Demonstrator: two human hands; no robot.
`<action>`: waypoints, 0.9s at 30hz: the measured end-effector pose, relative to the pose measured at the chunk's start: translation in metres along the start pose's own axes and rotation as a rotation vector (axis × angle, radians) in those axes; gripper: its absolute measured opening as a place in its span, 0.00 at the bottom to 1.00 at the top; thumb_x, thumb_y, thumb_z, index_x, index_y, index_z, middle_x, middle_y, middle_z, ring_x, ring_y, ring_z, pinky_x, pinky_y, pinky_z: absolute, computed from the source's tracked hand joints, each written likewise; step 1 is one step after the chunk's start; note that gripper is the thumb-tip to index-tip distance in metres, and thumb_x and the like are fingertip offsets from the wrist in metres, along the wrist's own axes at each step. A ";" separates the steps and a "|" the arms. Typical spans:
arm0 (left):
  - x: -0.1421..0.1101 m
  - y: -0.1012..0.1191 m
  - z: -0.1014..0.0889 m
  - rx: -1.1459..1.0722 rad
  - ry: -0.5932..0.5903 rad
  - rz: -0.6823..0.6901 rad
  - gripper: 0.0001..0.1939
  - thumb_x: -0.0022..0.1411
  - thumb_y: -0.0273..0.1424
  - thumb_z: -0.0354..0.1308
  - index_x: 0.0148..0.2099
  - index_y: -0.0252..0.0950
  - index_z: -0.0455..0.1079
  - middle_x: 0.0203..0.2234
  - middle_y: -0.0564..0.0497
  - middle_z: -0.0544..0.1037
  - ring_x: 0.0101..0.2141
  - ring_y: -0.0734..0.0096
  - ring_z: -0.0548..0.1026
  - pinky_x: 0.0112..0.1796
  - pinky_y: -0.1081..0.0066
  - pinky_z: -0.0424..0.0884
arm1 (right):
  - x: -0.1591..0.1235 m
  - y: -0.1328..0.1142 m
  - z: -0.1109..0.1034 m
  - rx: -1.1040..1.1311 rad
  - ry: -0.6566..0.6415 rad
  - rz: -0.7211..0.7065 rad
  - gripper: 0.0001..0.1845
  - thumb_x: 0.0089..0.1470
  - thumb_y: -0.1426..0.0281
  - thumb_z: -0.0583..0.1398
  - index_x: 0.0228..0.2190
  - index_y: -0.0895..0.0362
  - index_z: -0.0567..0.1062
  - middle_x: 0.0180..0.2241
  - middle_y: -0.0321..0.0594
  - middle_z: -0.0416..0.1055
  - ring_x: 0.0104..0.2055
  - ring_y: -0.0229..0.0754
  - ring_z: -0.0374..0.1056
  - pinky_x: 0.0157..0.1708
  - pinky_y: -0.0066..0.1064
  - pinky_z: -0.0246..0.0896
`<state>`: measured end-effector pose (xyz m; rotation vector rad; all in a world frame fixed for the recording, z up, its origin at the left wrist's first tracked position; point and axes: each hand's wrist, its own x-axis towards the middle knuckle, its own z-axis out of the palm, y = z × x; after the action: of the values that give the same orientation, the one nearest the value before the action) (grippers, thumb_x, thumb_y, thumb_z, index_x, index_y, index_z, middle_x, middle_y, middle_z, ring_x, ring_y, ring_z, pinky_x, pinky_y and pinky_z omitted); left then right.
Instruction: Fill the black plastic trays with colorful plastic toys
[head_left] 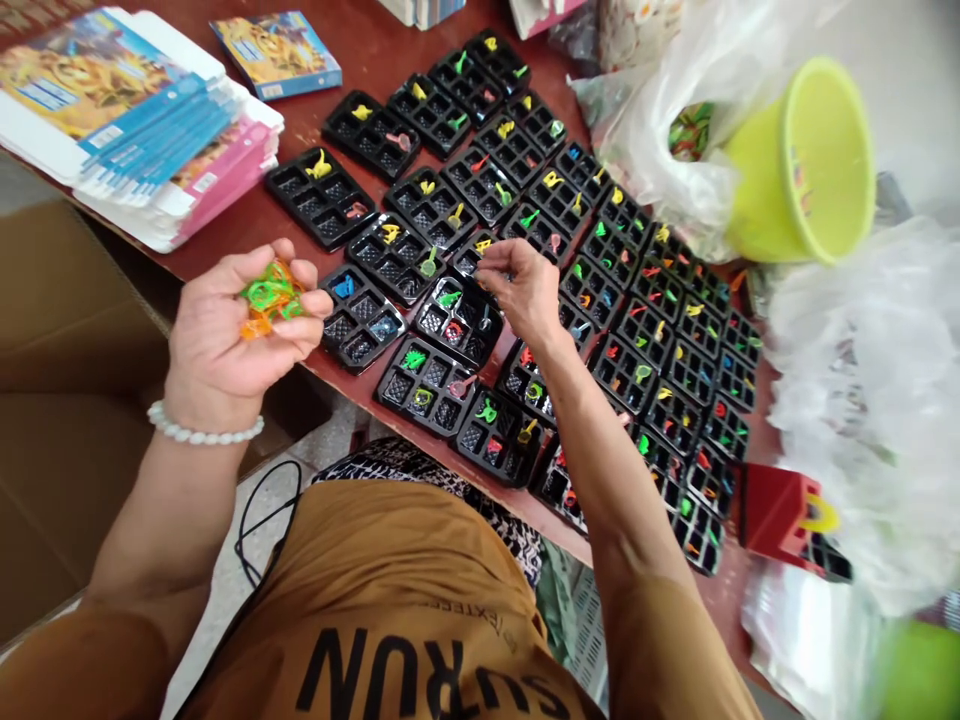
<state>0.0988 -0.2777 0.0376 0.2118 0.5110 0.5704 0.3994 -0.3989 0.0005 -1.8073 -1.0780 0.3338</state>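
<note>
My left hand (214, 330) is turned palm up at the left of the table, fingers curled around a small heap of green and orange plastic toys (268, 296). Over the black compartment trays, my right hand (525, 288) has thumb and fingers pinched together; anything between the fingertips is too small to make out. Just below it lies a black tray (427, 318) with a green piece (449, 299) and a red piece (453, 330) in separate compartments. A yellow piece (484, 245) shows in the tray beside my fingertips.
Many similar trays cover the reddish-brown table (360, 45). Flat printed boxes (150, 130) are stacked at the left, near another printed box (277, 55). On the right are a yellow-green bucket (765, 170), plastic bags (862, 400) and a red container (776, 515). A cardboard box (60, 300) stands below left.
</note>
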 end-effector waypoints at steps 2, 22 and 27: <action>0.001 0.004 0.000 0.004 0.013 0.011 0.12 0.77 0.29 0.48 0.40 0.36 0.69 0.28 0.48 0.77 0.25 0.70 0.72 0.16 0.80 0.64 | 0.005 0.006 -0.006 0.104 0.085 0.045 0.14 0.50 0.65 0.72 0.39 0.52 0.78 0.39 0.37 0.81 0.44 0.44 0.78 0.51 0.40 0.76; 0.003 0.006 -0.012 0.008 0.033 -0.022 0.09 0.71 0.23 0.48 0.41 0.37 0.68 0.29 0.49 0.75 0.23 0.70 0.75 0.16 0.78 0.70 | 0.049 0.022 -0.063 0.621 0.243 0.399 0.10 0.55 0.71 0.63 0.41 0.52 0.71 0.47 0.40 0.79 0.52 0.38 0.79 0.57 0.35 0.78; 0.014 0.013 -0.011 -0.016 0.067 0.003 0.08 0.71 0.23 0.50 0.40 0.37 0.68 0.27 0.49 0.76 0.23 0.70 0.74 0.16 0.78 0.68 | 0.049 0.022 -0.061 0.524 0.204 0.339 0.21 0.55 0.54 0.72 0.39 0.52 0.73 0.42 0.37 0.81 0.38 0.35 0.78 0.38 0.29 0.79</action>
<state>0.0970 -0.2589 0.0264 0.1783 0.5709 0.5860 0.4778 -0.3996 0.0228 -1.4988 -0.4770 0.5630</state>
